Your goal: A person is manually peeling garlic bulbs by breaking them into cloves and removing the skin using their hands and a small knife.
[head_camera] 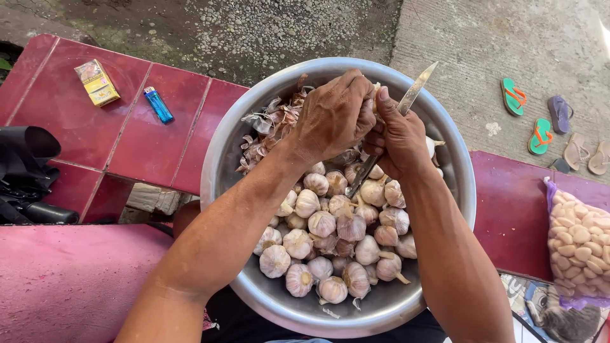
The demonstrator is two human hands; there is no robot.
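Both hands over the steel bowl (222, 159), at its 12 o'clock. Left hand (333, 114) has its fingers curled tight around a garlic piece, mostly hidden in the grip. Right hand (397, 136) is clamped on a knife (416, 89), thin metal blade pointing up toward 1 o'clock, thumb pressed at the garlic. Progress looks early: papery dry skins (270, 127) piled at the bowl's 10 o'clock, but a big heap of whole garlic bulbs (330, 248) fills the centre to 6 o'clock, skins on, purple-white, knobbly. Mesh bag of peeled cloves (581, 248), smooth and pale, sits at 3 o'clock on the red tiled ledge (127, 133). Blue plastic lighter (158, 105) and small yellow box (96, 81) at 10 o'clock.
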